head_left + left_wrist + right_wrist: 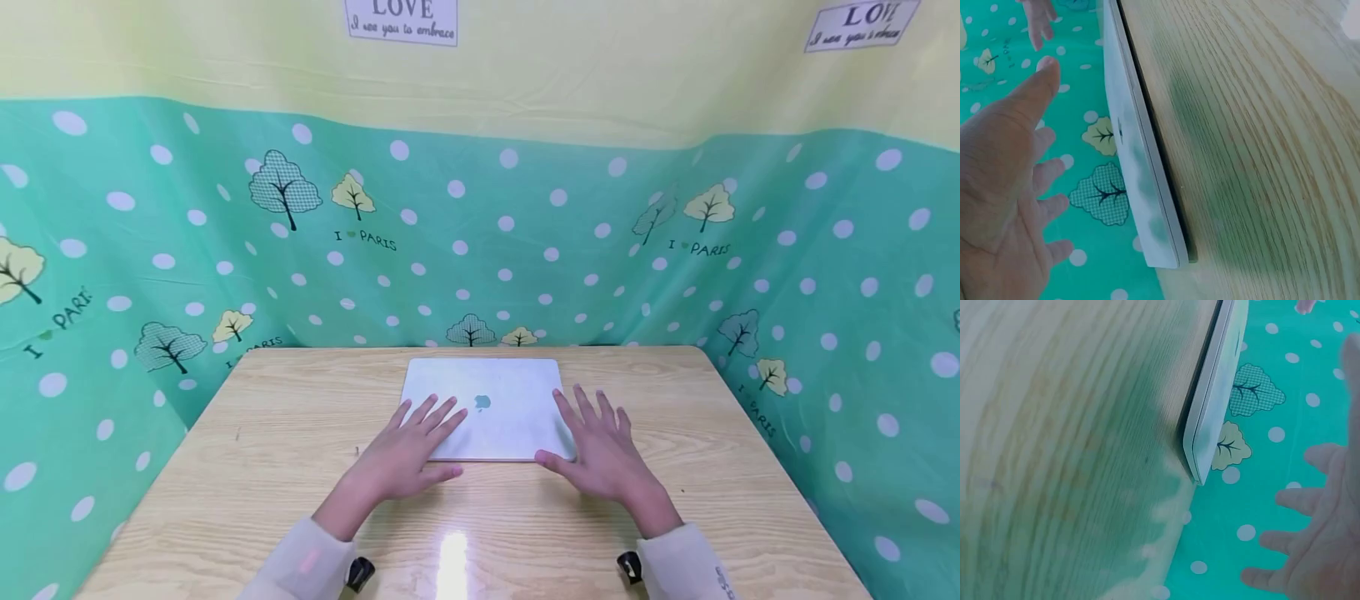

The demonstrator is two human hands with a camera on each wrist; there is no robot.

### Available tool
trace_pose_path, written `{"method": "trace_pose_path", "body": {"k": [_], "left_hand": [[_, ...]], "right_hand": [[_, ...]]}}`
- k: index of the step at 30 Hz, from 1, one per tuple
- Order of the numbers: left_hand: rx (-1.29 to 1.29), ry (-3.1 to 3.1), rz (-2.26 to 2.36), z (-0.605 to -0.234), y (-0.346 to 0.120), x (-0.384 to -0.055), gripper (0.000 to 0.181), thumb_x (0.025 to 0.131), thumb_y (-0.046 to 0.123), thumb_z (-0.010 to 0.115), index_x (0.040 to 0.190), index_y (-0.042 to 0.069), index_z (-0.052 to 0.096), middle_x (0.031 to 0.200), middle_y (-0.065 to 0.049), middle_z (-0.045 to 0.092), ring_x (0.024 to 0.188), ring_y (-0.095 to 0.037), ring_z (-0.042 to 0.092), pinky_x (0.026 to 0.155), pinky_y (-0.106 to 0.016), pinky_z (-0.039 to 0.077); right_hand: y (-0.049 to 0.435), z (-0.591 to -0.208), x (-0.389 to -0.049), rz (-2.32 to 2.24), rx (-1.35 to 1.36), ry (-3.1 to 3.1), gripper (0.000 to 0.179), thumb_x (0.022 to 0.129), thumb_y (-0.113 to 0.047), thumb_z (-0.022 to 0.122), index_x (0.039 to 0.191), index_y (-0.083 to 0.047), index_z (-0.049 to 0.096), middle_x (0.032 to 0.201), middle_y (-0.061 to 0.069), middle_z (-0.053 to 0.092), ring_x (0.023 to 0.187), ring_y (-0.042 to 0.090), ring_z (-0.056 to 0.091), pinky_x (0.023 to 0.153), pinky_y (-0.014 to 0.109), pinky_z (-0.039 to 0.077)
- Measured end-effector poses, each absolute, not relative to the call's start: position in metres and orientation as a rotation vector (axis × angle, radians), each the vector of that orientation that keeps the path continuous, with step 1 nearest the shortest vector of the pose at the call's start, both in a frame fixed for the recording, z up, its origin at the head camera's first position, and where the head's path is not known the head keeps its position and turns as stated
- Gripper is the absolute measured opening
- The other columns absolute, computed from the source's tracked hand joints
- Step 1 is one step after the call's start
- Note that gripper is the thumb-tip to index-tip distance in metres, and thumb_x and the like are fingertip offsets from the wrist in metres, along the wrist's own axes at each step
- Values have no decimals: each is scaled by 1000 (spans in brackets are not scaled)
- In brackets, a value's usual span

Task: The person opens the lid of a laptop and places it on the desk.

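A closed silver laptop (517,400) with an apple logo on its lid lies flat on the wooden table. My left hand (405,454) hovers over its near left corner, fingers spread and straight. Over the near right corner is my right hand (600,454), its fingers also spread, with nothing in it. In the left wrist view, a gap shows between the left hand (1010,175) and the laptop's edge (1147,150). The right wrist view likewise has the right hand (1316,531) apart from the laptop (1213,406).
The light wood table (285,433) reaches out to both sides of the laptop. Behind it and along the sides hangs a green dotted curtain (525,250) with printed trees. Dark bands (360,575) sit at the wrists, by the pale sleeves (303,558).
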State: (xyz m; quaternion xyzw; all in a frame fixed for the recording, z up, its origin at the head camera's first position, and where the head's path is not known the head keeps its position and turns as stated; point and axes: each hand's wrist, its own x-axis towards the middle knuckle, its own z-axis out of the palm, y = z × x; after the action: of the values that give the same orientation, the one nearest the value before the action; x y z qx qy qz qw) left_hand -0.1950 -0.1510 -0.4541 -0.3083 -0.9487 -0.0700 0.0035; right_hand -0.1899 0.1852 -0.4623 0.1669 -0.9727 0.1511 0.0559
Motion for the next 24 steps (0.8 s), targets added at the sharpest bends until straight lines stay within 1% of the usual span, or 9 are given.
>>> {"method": "trace_pose_path", "body": {"k": [3, 6, 8, 14, 17, 20, 22, 24], "left_hand": [[-968, -2971, -232, -454, -149, -197, 79, 100, 60, 55, 163, 22, 28, 169, -6, 23, 155, -36, 19, 123, -63, 12], [-965, -2980, -237, -456, -148, -199, 77, 100, 57, 57, 163, 22, 29, 169, -6, 24, 155, -37, 21, 122, -63, 14], [-970, -2979, -229, -457, -146, -201, 76, 100, 56, 58, 163, 22, 31, 168, -7, 26, 154, -38, 23, 122, -64, 16], [-1008, -2952, -209, -460, -139, -207, 74, 100, 54, 59, 161, 20, 35, 165, -10, 33, 150, -40, 31, 119, -64, 24], [-1024, -2944, -199, -461, -135, -211, 74, 100, 55, 58, 161, 19, 36, 164, -10, 35, 148, -40, 33, 117, -64, 27], [-1038, -2943, -209, -463, -130, -215, 75, 100, 55, 60, 160, 18, 36, 164, -10, 35, 148, -39, 35, 116, -64, 29], [-1044, -2943, -218, -465, -127, -217, 75, 99, 54, 61, 160, 17, 37, 164, -10, 35, 147, -39, 35, 116, -64, 30], [-1055, -2941, -232, -467, -123, -219, 76, 99, 53, 63, 160, 17, 37, 164, -11, 36, 147, -40, 36, 116, -64, 30]], "right_hand": [[186, -463, -191, 476, 513, -2940, 96, 91, -65, 64, 164, -18, 24, 164, 22, 28, 148, 55, 22, 113, 76, 19], [187, -465, -192, 507, 520, -2925, 93, 93, -57, 67, 163, -12, 27, 160, 24, 35, 143, 54, 32, 110, 75, 27], [188, -466, -192, 543, 508, -2926, 89, 95, -53, 69, 162, -9, 29, 159, 24, 38, 141, 52, 37, 109, 73, 31], [188, -469, -195, 675, 455, -2904, 79, 97, -40, 70, 157, 0, 37, 150, 25, 49, 131, 48, 49, 106, 63, 42], [188, -471, -196, 733, 428, -2893, 76, 98, -32, 71, 155, 3, 37, 147, 28, 50, 129, 50, 50, 105, 62, 44], [191, -475, -196, 798, 385, -2896, 74, 98, -27, 71, 154, 6, 37, 145, 31, 49, 131, 51, 49, 107, 61, 43], [193, -477, -196, 859, 341, -2912, 73, 98, -26, 71, 154, 8, 36, 145, 33, 49, 133, 50, 48, 109, 60, 42], [196, -480, -196, 925, 300, -2922, 72, 99, -24, 70, 153, 9, 36, 144, 33, 50, 132, 48, 51, 109, 58, 43]]}}
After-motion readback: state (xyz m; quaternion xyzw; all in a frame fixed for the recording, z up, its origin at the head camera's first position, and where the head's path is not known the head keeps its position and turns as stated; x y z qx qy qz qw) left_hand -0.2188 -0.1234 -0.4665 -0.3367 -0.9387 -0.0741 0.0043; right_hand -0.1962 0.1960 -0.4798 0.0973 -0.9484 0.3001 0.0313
